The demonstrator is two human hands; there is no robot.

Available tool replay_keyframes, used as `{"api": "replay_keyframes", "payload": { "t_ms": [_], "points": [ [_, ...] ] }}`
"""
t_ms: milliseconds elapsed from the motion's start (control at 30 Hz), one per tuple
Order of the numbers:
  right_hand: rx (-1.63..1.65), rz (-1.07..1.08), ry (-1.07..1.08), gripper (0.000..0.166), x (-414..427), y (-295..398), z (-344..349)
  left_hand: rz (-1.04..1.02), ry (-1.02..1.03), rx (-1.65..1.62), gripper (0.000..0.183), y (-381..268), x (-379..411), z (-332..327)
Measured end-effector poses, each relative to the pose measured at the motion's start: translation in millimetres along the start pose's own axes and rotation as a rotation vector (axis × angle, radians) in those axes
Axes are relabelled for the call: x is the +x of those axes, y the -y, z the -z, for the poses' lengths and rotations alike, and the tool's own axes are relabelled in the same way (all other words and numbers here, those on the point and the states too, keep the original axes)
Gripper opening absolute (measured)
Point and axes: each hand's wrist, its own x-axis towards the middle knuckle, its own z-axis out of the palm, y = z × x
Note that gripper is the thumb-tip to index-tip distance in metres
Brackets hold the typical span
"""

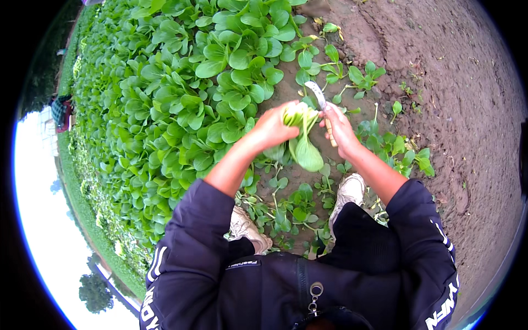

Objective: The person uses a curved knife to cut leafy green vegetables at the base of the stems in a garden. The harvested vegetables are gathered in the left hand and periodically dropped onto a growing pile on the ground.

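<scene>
My left hand (275, 127) grips a head of bok choy (307, 154) by its pale stalks, with the leaves hanging downward. One broad leaf droops apart from the rest. In my right hand (339, 127) is a small harvesting knife with a curved metal blade (316, 91) and a light wooden handle (330, 133). Its blade points up and away from me, just right of the stalks. The fingertips of my right hand are close beside the stalks; whether they touch is unclear.
A dense bed of bok choy (177, 103) fills the left side. Loose and small plants (299, 206) lie around my shoes (350, 190). Bare brown soil (445, 95) spreads on the right. Another person (62, 112) is at the bed's far left edge.
</scene>
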Motion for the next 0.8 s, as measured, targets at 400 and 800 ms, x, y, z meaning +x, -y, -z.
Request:
{"api": "replay_keyframes", "payload": {
  "t_ms": [400, 800],
  "points": [
    [-0.763, 0.408, -0.009, 0.032, 96, -22, -68, 0.380, -0.012, 1.270, 0.065, 67, 57, 95],
    [-0.272, -0.070, 0.146, 0.038, 120, -24, -79, 0.242, -0.077, 1.232, 0.057, 91, 36, 103]
  ]
}}
